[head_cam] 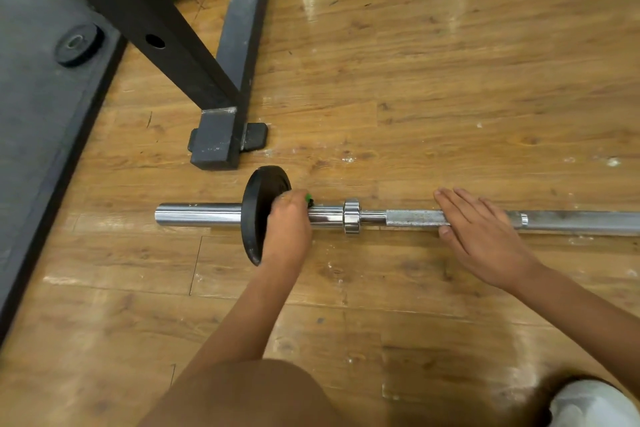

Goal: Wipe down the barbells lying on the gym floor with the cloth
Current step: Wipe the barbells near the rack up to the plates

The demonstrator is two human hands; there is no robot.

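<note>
A chrome barbell (412,217) lies left to right across the wooden floor. A small black weight plate (258,191) sits on its left sleeve. My left hand (289,229) curls around the sleeve just right of the plate, and a bit of green (308,198) shows at its fingertips. My right hand (481,236) lies flat with straight fingers on the knurled shaft, right of the chrome collar (352,217). No cloth is clearly in view.
A black steel rack foot (216,139) stands just behind the plate. A grey rubber mat (38,107) runs along the left, with a small plate (78,44) on it. My knee (242,395) and a white shoe (588,406) are at the bottom.
</note>
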